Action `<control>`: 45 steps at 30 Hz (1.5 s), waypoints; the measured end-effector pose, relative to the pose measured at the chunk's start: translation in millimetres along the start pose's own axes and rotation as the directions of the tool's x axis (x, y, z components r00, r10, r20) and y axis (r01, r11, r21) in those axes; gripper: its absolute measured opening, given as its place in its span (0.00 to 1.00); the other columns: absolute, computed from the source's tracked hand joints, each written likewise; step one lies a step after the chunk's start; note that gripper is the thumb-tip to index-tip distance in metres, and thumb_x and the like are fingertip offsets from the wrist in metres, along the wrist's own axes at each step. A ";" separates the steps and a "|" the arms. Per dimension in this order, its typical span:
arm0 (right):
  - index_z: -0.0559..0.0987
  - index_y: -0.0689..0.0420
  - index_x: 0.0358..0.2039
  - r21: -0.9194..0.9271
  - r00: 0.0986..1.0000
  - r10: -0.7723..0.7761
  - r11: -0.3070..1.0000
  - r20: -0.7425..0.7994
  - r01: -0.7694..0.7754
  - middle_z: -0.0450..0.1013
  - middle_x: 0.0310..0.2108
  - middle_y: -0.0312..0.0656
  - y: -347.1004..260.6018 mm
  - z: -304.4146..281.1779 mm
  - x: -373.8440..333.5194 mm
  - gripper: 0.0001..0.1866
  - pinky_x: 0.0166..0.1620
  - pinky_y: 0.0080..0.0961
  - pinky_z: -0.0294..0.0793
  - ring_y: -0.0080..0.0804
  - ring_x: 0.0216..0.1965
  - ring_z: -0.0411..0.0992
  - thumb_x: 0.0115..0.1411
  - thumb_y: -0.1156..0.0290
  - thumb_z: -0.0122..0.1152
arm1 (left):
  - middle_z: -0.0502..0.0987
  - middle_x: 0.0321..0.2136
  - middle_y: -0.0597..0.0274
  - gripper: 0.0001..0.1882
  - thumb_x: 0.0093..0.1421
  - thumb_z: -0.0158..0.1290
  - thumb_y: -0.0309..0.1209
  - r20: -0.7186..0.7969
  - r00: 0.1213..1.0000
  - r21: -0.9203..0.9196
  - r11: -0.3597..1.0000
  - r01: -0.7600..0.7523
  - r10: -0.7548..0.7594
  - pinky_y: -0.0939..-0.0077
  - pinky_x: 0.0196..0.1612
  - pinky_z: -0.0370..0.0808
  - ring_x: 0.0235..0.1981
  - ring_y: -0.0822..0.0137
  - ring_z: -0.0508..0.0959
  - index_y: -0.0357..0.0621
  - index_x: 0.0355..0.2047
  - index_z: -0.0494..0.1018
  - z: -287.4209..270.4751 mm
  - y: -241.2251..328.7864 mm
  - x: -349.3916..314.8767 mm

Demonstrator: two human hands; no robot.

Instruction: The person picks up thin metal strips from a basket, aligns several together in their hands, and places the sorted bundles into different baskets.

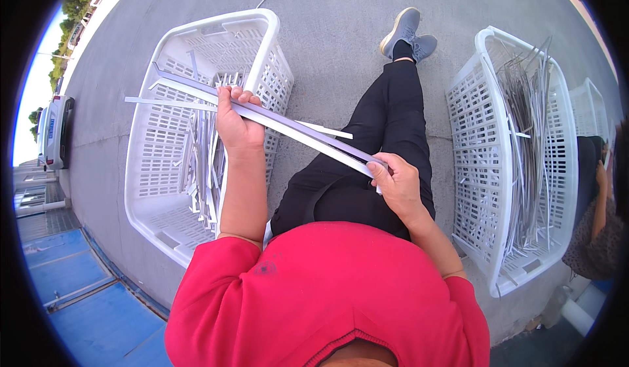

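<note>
Fingers [247, 97] of left hand [240, 123] and right hand [401, 185] grip long white-and-grey strips [301, 135], slanting from over a perforated white basket [154, 160] at left to above black trousers [398, 108].

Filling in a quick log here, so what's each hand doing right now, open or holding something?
Left hand: closed, holding long strips.
Right hand: closed, gripping some of those strips near their ends.

The left forearm [244, 190] reaches nearly straight forward, and the left hand [240, 128] is closed, its fingers [246, 96] curled. The right forearm [438, 242] angles inward and forward; the right hand [400, 185] grips closer to the body, its thumb [380, 173] pointing toward the left side.
</note>
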State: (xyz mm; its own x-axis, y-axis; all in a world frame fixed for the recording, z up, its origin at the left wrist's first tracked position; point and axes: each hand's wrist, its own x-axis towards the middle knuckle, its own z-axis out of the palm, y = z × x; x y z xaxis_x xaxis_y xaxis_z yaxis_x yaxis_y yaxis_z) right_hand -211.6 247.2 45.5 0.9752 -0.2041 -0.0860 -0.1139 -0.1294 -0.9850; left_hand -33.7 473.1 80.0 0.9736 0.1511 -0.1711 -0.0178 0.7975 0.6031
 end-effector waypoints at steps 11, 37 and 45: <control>0.74 0.61 0.37 0.347 0.884 0.425 0.814 0.193 -0.467 0.72 0.24 0.35 42.7 -8.6 -0.1 0.12 0.23 0.13 0.67 0.14 0.20 0.66 0.59 0.66 0.54 | 0.62 0.20 0.69 0.14 0.64 0.43 0.38 -0.209 0.826 0.053 0.850 -0.524 0.523 0.84 0.23 0.64 0.17 0.77 0.62 0.44 0.25 0.59 8.1 119.8 14.6; 0.74 0.63 0.37 0.174 0.914 0.342 0.935 -0.218 -0.308 0.73 0.25 0.38 52.8 -65.7 0.8 0.10 0.27 0.18 0.70 0.20 0.23 0.70 0.56 0.72 0.54 | 0.67 0.49 0.47 0.24 0.54 0.52 0.34 0.451 0.892 0.767 -0.508 -0.391 -0.006 0.64 0.55 0.62 0.52 0.52 0.66 0.36 0.50 0.65 -91.2 14.8 50.8; 0.73 0.63 0.38 0.029 0.709 0.227 0.959 -0.667 -0.280 0.73 0.23 0.37 39.2 -182.1 -29.7 0.11 0.25 0.16 0.68 0.18 0.20 0.68 0.57 0.70 0.54 | 0.71 0.46 0.55 0.18 0.60 0.49 0.31 0.474 0.817 0.880 0.204 -0.429 -0.327 0.75 0.48 0.68 0.46 0.65 0.72 0.36 0.49 0.67 -47.2 -105.4 34.4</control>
State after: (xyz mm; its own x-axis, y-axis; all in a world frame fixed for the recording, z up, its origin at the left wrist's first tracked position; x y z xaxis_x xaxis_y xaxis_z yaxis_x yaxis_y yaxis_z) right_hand -279.7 71.4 36.8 0.5388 -0.8218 -0.1851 -0.3773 -0.0389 -0.9253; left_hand -9.1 421.8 -26.2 0.9095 -0.4144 0.0325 -0.2209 -0.4157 0.8823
